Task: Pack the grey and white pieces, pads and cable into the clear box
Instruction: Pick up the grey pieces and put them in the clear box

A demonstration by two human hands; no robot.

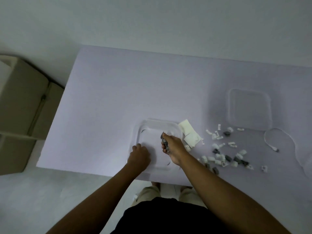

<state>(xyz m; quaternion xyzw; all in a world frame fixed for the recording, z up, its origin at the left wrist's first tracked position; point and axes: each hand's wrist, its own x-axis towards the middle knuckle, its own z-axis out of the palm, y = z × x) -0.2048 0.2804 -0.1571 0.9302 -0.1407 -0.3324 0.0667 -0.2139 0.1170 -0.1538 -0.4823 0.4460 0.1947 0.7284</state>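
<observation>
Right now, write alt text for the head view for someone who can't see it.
A person's right hand holds grey pieces over an open clear box on a table, left hand at its rim. White pads, loose pieces, a cable and the lid lie to its right.

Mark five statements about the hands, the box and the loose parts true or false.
1. The right hand holds grey pieces over the clear box. True.
2. The lid sits on the clear box. False: it lies apart on the table, to the box's far right.
3. The left hand is at the box's left side. True.
4. The cable is already in the box. False: it lies on the table near the lid.
5. Every piece is packed. False: many loose pieces, grey and white, lie right of the box.
</observation>
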